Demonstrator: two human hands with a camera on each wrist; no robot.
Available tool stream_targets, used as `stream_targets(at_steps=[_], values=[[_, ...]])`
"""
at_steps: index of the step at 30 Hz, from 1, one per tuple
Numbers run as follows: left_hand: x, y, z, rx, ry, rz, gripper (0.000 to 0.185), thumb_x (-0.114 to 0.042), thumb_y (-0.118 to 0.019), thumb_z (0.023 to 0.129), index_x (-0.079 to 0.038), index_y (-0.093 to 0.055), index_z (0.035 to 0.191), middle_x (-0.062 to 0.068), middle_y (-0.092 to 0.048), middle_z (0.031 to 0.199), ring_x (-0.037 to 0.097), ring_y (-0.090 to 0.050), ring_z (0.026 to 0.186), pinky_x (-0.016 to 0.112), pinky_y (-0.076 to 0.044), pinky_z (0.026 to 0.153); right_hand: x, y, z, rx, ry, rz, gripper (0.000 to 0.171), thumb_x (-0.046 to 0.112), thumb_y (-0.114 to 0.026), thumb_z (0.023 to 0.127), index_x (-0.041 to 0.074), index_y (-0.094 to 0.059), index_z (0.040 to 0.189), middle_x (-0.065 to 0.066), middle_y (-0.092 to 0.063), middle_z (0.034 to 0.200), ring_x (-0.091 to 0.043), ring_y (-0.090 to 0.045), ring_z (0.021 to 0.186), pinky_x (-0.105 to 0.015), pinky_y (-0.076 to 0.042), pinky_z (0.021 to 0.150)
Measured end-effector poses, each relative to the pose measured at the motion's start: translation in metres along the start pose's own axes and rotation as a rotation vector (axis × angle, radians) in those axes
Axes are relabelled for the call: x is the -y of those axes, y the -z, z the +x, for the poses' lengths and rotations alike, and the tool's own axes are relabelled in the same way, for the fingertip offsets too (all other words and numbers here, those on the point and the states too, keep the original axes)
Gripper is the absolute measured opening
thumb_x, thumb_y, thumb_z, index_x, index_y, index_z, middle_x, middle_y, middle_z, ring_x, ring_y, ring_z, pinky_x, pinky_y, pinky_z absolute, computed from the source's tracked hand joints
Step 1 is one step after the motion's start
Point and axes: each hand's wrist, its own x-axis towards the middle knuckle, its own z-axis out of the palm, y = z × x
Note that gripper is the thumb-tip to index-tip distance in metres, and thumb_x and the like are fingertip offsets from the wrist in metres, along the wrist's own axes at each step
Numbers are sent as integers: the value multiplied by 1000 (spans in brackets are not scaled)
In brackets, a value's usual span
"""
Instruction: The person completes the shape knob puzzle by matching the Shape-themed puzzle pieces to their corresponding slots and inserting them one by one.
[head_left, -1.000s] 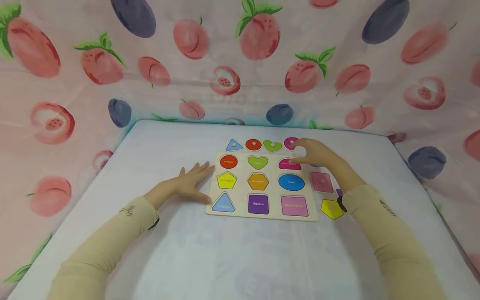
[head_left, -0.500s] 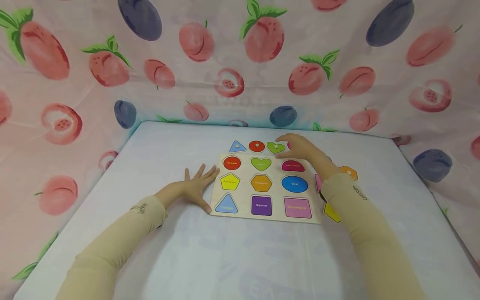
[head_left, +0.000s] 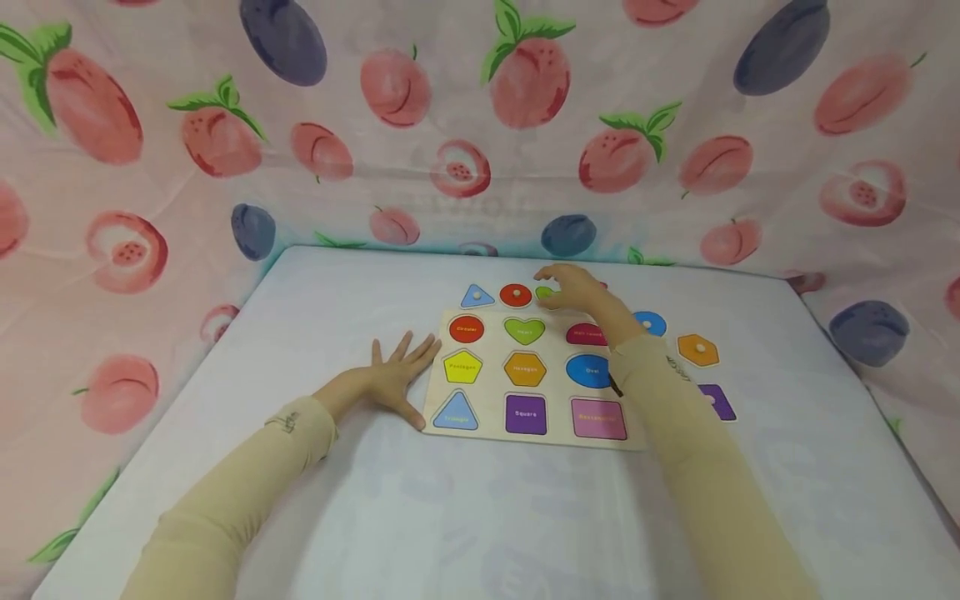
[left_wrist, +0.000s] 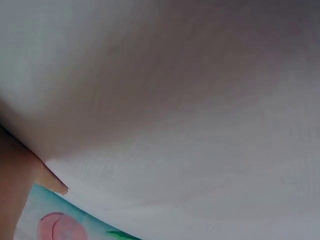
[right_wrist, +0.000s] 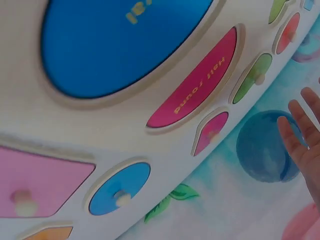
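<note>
A wooden shape board (head_left: 487, 392) with coloured, labelled recesses lies on the white table. My left hand (head_left: 396, 369) rests flat beside it, fingers spread, touching the board's left edge. My right hand (head_left: 567, 287) hovers with straight fingers over the green heart piece (head_left: 544, 292) in the row behind the board, beside the red circle piece (head_left: 515, 295) and blue triangle piece (head_left: 477, 296). The right wrist view shows the heart piece (right_wrist: 252, 77) lying ungripped, the pink half-round piece (right_wrist: 212, 132) near it, and my fingers (right_wrist: 300, 132) in the air.
Loose pieces lie right of the board: a blue oval (head_left: 649, 323), an orange hexagon (head_left: 698, 349) and a purple square (head_left: 720, 403). A pink rectangle piece (right_wrist: 30, 185) sits under my forearm. Fruit-print cloth (head_left: 225, 167) walls the table on three sides.
My right hand has moved left along the back row, from the pink half-round piece to above the green heart. Its forearm now crosses the board's right side. The left hand has stayed put.
</note>
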Motion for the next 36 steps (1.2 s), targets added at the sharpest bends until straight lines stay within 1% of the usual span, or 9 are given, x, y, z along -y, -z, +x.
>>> stream_targets(at_steps=[5,9,15,20,23,27,29,33,36], values=[[-3,0,0,-11,0,-8,132,-57,-81,60,-17,5,152,5,14,160,36,24,142,72,20,100,6,0,12,28,-25,22,49,18,-65,88,5,-50,133,-19,-49,136,-36,-42,127,-50,-36,107],[-5,-1,-1,-13,9,-4,133,-58,-81,59,-19,6,152,3,15,159,36,24,143,72,19,100,9,-3,17,56,-21,15,47,17,-64,89,4,-51,133,-19,-50,135,-35,-42,127,-49,-35,108],[-9,3,1,18,35,-4,133,-56,-81,60,-20,9,152,2,17,159,35,25,142,71,21,100,8,-6,26,90,-11,-59,44,20,-64,90,4,-53,130,-18,-50,135,-34,-43,126,-47,-33,110],[-9,6,0,31,50,19,132,-58,-80,60,-21,8,152,1,17,159,35,23,143,72,18,101,10,-11,35,98,-10,-41,43,19,-63,90,4,-53,129,-18,-49,135,-33,-43,126,-46,-34,110],[-10,8,-1,26,23,40,131,-60,-79,60,-21,5,152,1,16,159,35,19,144,72,13,103,12,-14,38,104,-30,-31,41,18,-63,91,4,-54,128,-17,-50,135,-32,-43,126,-46,-34,110],[-12,11,-1,0,-56,85,129,-62,-78,59,-19,0,153,2,13,160,33,13,146,69,9,107,14,-17,37,100,-38,-26,37,15,-63,90,4,-56,125,-17,-52,133,-32,-45,124,-44,-36,109],[-12,12,0,-5,-82,111,130,-63,-78,59,-18,0,153,2,11,160,32,12,147,67,8,109,16,-18,37,102,-31,-20,37,14,-63,90,3,-56,125,-18,-52,132,-32,-45,122,-44,-37,108],[-11,14,1,14,-78,115,132,-63,-78,58,-16,2,153,3,10,160,31,12,147,65,8,111,19,-21,39,99,-27,-8,34,11,-63,90,2,-57,122,-17,-54,128,-31,-47,118,-42,-40,106],[-10,13,3,33,-62,80,134,-61,-79,59,-15,5,152,4,12,160,31,13,146,66,9,110,21,-23,41,86,-29,-15,25,10,-62,90,1,-59,113,-16,-57,118,-29,-50,109,-40,-43,102]])
